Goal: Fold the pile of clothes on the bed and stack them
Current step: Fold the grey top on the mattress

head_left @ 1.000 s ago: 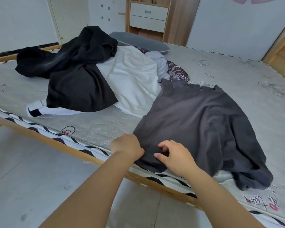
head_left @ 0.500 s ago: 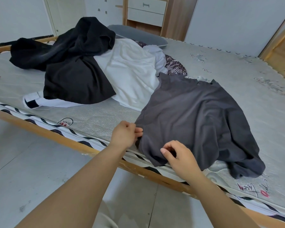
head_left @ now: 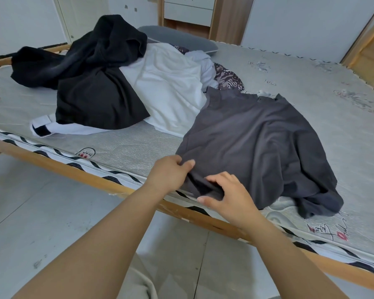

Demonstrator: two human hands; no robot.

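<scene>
Across the bed [head_left: 311,87] nothing is folded yet: both hands, left [head_left: 168,175] and right [head_left: 227,197], pinch the dark grey T-shirt's [head_left: 257,143] hem while the pile [head_left: 125,83] waits.

Pale grey floor tiles [head_left: 41,212] run under the wooden bed frame [head_left: 78,172]. Beyond the bed's far end stands a wooden cabinet [head_left: 229,20] with white drawers [head_left: 189,12], flanked by plain white walls [head_left: 300,24].
</scene>
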